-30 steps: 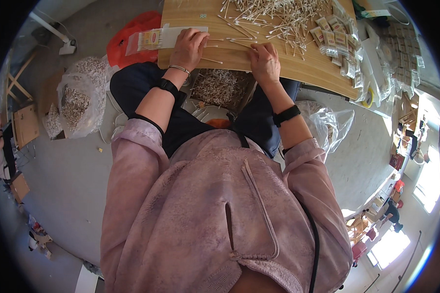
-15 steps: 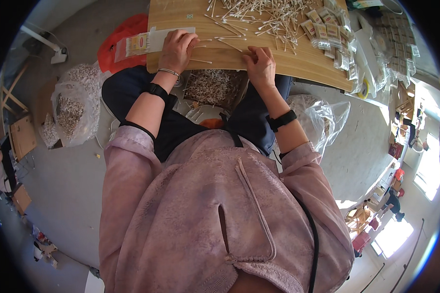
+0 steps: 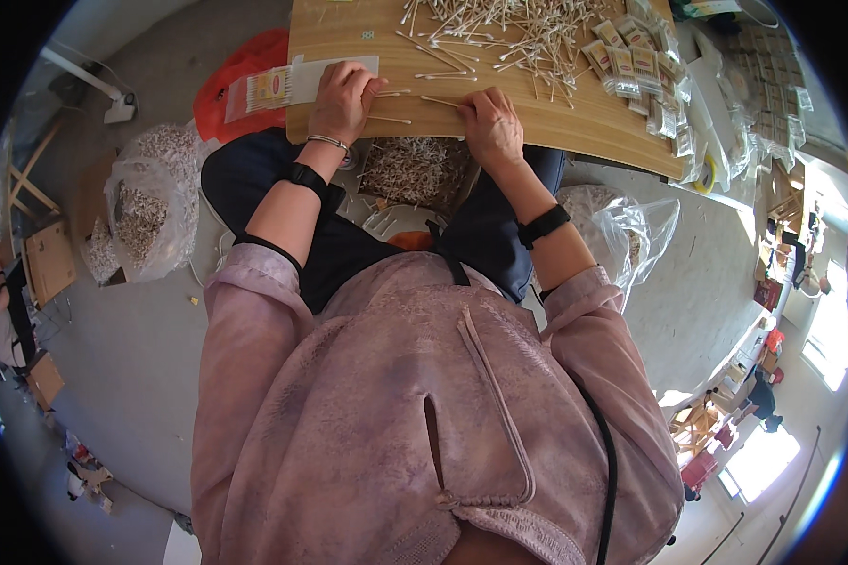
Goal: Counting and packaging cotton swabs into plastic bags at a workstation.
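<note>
my left hand (image 3: 341, 99) rests palm down near the front edge of the wooden table (image 3: 556, 127), fingers curled loosely over a flat clear packet (image 3: 297, 85) with a white card end that juts past the table's left edge. whether those fingers actually pinch the packet i cannot tell; they lie on it. my right hand (image 3: 490, 127) lies just to the right, also palm down on the wood, its fingers drawn together over a few thin sticks (image 3: 438, 99) that look like cotton swabs, though the tips under my fingers are hidden, so i cannot say if i am clamping one. a couple of loose swabs sit between my two hands, touching neither clearly.

farther back on the table a big heap of swabs (image 3: 518, 33) spreads out, well apart from both hands. to its right, rows of small filled packets (image 3: 631, 66) line the table edge. i wear a black band on each wrist, plus a thin bracelet on the left.

below the table edge, between my knees, a tray of loose white bits (image 3: 415, 169) sits in my lap. on the floor to my left stands a clear plastic bag (image 3: 146, 212) of pale scraps, with an orange-red bag (image 3: 245, 75) behind it.
</note>
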